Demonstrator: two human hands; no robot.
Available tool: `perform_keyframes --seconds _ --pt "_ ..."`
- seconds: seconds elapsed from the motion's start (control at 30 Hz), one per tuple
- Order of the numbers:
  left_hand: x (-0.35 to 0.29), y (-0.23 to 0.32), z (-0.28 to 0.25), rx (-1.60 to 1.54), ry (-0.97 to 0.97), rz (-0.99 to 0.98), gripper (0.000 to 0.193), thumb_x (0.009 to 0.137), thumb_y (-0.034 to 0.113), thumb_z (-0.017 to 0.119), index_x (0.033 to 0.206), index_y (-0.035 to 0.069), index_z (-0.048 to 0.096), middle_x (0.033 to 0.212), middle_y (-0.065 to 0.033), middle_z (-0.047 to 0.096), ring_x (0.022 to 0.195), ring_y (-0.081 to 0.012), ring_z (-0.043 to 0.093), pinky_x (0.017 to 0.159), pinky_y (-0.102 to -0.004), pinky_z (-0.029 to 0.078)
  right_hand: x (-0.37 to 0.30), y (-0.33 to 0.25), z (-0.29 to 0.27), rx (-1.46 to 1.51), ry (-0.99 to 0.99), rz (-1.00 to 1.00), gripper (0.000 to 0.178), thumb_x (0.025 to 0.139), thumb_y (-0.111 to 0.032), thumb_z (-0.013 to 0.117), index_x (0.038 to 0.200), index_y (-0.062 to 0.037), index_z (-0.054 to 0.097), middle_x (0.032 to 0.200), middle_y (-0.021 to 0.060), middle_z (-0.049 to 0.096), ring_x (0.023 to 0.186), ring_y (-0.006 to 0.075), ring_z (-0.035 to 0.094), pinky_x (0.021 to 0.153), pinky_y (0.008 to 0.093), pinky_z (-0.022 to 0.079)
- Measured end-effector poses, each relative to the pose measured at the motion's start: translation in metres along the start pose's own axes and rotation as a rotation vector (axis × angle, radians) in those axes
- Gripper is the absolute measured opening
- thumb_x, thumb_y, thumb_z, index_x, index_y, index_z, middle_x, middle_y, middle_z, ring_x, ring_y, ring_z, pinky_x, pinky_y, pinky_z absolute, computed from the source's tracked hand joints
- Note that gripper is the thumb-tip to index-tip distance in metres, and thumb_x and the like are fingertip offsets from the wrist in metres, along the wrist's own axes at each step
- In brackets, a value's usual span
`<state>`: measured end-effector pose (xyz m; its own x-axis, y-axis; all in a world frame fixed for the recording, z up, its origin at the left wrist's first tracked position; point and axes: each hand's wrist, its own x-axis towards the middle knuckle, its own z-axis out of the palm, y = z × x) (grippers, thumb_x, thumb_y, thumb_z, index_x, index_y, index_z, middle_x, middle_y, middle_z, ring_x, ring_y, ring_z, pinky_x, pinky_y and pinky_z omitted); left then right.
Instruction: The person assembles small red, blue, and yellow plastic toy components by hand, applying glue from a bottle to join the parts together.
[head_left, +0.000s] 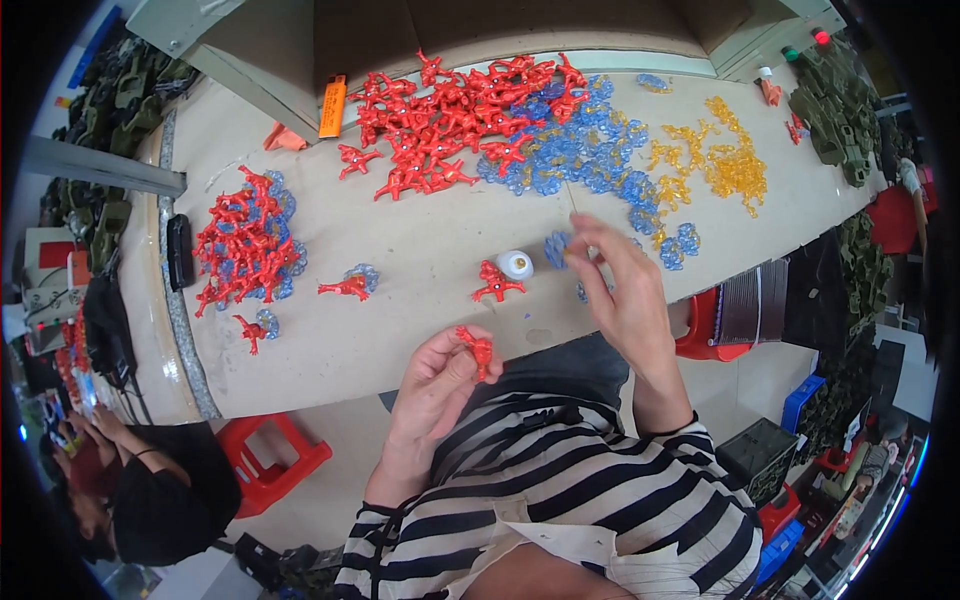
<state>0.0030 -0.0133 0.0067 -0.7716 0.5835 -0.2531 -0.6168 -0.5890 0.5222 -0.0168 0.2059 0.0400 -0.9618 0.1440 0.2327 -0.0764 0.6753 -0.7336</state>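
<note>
My left hand (437, 385) is closed around a small red toy figure (481, 352), held just over the table's near edge. Between the fingertips of my right hand (625, 280) is a translucent blue plastic piece (557, 249) with a lobed outline. A thin stick (573, 198) seems to stick up from the same fingers. Between the two hands a small white bottle (515, 265) stands on the table, and another red figure (496, 283) lies against its left side.
A heap of red figures (440, 130) lies at the back, beside piled blue pieces (590, 145) and yellow pieces (737, 165). On the left is a pile of red figures with blue pieces (250, 240). An orange box (333, 106) stands by the shelf. Someone sits at the lower left.
</note>
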Motion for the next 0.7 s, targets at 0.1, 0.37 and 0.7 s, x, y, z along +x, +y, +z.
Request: perform_keyframes --seconds 0.1,0.37,0.7 --pt "0.004 -0.005 0.007 -0.027 -0.050 -0.035 0.025 0.089 0.012 0.051 0.110 -0.001 0.051 0.090 -0.0103 0.058 0.083 -0.0171 0.055 0.074 -0.0277 0.043 -0.024 -0.012 -0.007 0.194 -0.158 0.011 0.021 0.076 0.002 0.063 0.096 0.0000 0.057 0.090 0.0109 0.062 0.071 0.0159 0.061 0.061 0.0261 0.047" --pt "0.007 -0.010 0.017 -0.038 -0.073 -0.130 0.024 0.090 0.012 0.049 0.111 -0.001 0.050 0.093 -0.0113 0.058 0.090 -0.0194 0.056 0.079 -0.0309 0.045 -0.046 -0.010 -0.002 0.484 -0.316 0.138 0.028 0.074 -0.002 0.066 0.102 0.0001 0.061 0.090 0.0089 0.060 0.073 0.0124 0.058 0.062 0.0262 0.047" --pt "0.009 -0.016 0.005 0.145 -0.139 0.039 0.019 0.088 0.011 0.053 0.105 0.002 0.053 0.099 -0.0109 0.054 0.092 -0.0208 0.056 0.081 -0.0317 0.045 -0.047 0.002 0.003 1.139 -0.484 0.560 0.025 0.079 0.003 0.059 0.104 0.0004 0.062 0.101 0.0117 0.061 0.080 0.0168 0.063 0.071 0.0240 0.051"
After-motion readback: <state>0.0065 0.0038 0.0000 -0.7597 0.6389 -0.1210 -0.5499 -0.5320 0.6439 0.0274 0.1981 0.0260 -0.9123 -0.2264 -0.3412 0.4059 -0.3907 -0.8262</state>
